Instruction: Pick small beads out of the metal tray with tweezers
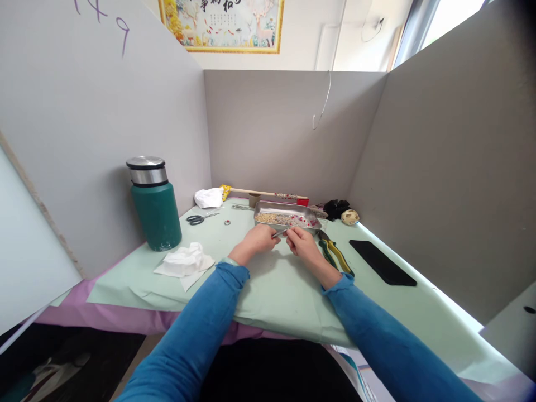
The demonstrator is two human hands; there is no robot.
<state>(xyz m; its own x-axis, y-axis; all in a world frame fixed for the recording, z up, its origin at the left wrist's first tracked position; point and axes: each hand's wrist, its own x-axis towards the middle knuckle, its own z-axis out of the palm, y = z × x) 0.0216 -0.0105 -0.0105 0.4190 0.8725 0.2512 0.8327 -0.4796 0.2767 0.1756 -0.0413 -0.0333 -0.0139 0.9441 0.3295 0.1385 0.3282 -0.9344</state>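
Observation:
My left hand point(258, 240) is closed around a thin silvery piece point(279, 233) that looks like a slim metal tool. Its far end points to my right hand point(299, 242), whose fingers are pinched together close to that tip. Whatever the right fingers grip is too small to make out. Just beyond both hands lies a metal tray point(288, 206) holding gold-coloured, pale and red beads. Pliers point(335, 254) with green and yellow handles rest by my right wrist.
On the left stand a green bottle point(156, 215), crumpled tissue point(186, 261) and scissors point(201, 218). A small ring of beads point(227, 222) lies nearby. Behind the tray is a wooden stick point(262, 193); at right are a black phone-like slab point(382, 262) and a pale woven ball point(350, 217). Partitions enclose the table.

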